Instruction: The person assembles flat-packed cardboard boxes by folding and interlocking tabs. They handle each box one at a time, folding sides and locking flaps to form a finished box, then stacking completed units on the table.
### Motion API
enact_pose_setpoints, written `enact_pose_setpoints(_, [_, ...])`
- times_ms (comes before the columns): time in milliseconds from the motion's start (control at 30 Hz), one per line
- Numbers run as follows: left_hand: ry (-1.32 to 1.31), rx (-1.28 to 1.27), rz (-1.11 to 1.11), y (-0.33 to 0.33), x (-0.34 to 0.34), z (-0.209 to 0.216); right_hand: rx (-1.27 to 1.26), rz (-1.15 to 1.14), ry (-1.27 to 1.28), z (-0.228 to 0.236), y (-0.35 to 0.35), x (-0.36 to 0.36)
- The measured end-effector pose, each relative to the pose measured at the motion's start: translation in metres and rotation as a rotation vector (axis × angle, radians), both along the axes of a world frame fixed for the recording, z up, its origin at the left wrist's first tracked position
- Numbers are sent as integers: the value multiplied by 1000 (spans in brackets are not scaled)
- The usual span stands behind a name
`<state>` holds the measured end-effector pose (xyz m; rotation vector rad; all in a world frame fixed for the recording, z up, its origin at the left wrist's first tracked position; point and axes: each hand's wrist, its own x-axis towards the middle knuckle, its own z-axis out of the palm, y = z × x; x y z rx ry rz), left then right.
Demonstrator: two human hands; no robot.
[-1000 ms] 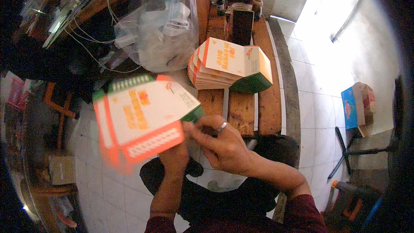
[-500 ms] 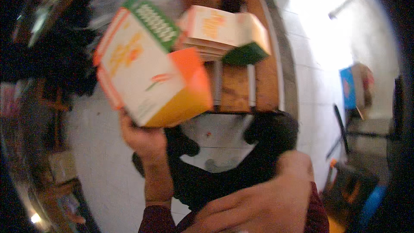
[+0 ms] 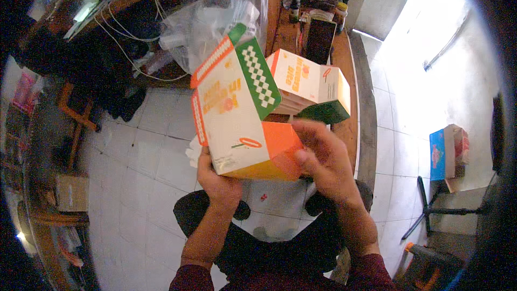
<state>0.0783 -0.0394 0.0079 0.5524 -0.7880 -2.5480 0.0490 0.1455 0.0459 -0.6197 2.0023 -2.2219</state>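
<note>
A partly folded paper food box (image 3: 234,129), white with orange, green and yellow sides, is held up in front of me. My left hand (image 3: 219,184) supports it from below at its lower left corner; the fingers behind it are hidden. With thumb and fingers, my right hand (image 3: 327,159) grips the box's orange side panel at the right. The green and orange flaps at the far end stand unfolded. Just behind lies a stack of similar box blanks (image 3: 293,78), the top one bent, with a white and green panel sticking out to the right.
The stack rests on a narrow wooden bench (image 3: 349,140). Farther along it are a dark phone-like slab (image 3: 320,40), a bottle (image 3: 340,15) and a clear plastic bag (image 3: 215,21). White tiled floor (image 3: 142,183) lies around. At right are a blue carton (image 3: 439,153) and a black stand (image 3: 425,210).
My right hand has risen from near my lap to the box's orange panel. The box, still in my left hand, appears farther right and lower.
</note>
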Motion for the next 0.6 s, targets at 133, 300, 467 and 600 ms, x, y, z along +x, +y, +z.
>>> enact_pose_setpoints(133, [-51, -458, -104, -9, -9, -17, 60, -105, -73, 14, 4, 7])
enact_pose_setpoints(300, [167, -1385, 50, -23, 0, 39, 550, 137, 213, 18, 22, 0])
enact_pose_setpoints(467, [192, -1917, -794, -34, 17, 44, 643, 356, 344, 12, 20, -4])
enact_pose_setpoints(600, [110, -1729, -1007, -46, 8, 23, 699, 359, 353, 3, 14, -3])
